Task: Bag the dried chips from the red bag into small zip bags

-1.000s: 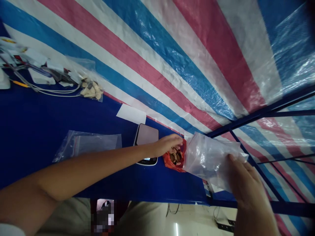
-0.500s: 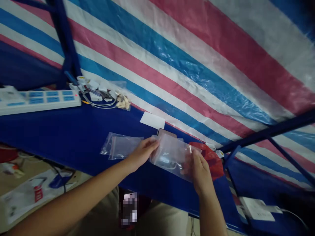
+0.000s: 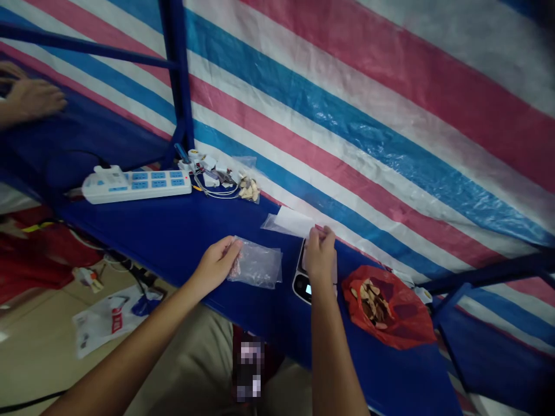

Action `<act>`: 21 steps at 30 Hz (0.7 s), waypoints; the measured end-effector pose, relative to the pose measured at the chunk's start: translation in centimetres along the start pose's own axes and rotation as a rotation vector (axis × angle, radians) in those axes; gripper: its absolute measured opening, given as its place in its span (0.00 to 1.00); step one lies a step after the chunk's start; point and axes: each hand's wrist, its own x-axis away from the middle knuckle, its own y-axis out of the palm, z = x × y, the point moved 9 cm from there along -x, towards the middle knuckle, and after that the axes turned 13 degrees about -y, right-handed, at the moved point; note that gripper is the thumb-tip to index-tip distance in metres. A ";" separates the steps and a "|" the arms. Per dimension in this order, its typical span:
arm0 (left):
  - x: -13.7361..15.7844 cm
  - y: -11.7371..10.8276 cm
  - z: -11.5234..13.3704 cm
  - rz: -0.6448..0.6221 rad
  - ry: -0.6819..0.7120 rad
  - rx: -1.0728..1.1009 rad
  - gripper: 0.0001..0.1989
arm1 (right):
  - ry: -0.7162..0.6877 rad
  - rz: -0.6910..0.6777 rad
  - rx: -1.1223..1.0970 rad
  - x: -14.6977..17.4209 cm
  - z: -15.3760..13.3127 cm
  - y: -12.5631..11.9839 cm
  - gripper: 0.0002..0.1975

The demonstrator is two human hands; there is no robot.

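Clear bag (image 3: 260,266) is pinched in the left hand (image 3: 217,263); right hand (image 3: 321,251) over the scale (image 3: 302,285), grip unclear

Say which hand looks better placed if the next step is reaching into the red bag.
Probably the right hand: it is at the scale, just beside the red bag. The left hand is farther off and holds a clear plastic bag.

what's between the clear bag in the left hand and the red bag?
In the head view, the scale sits between the clear bag and the red bag, partly hidden by the right hand.
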 end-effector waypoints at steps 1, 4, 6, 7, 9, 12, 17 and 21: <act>0.1 0.4 0.1 -0.018 0.018 -0.004 0.22 | -0.013 0.010 0.018 2.1 0.0 0.0 0.36; 0.7 1.6 0.4 -0.100 0.026 0.047 0.22 | -0.029 -0.063 -0.038 7.4 0.4 1.2 0.35; 1.1 2.5 0.8 -0.142 0.039 0.091 0.21 | -0.020 -0.049 -0.128 8.9 0.9 1.5 0.35; 1.3 2.8 1.1 -0.157 0.049 0.101 0.21 | 0.014 -0.044 -0.197 9.1 1.4 1.6 0.34; 1.5 3.5 1.5 -0.170 0.065 0.108 0.21 | 0.113 -0.055 -0.359 9.1 2.4 2.0 0.31; 1.5 4.1 1.5 -0.159 0.056 0.117 0.21 | 0.220 -0.065 -0.535 8.8 3.0 1.9 0.27; 1.4 4.1 0.1 -0.108 -0.019 0.104 0.23 | 0.214 0.070 -0.518 7.7 4.0 -0.3 0.25; 1.7 3.8 -0.5 -0.067 0.002 0.089 0.23 | 0.208 -0.008 -0.366 4.5 4.5 1.7 0.28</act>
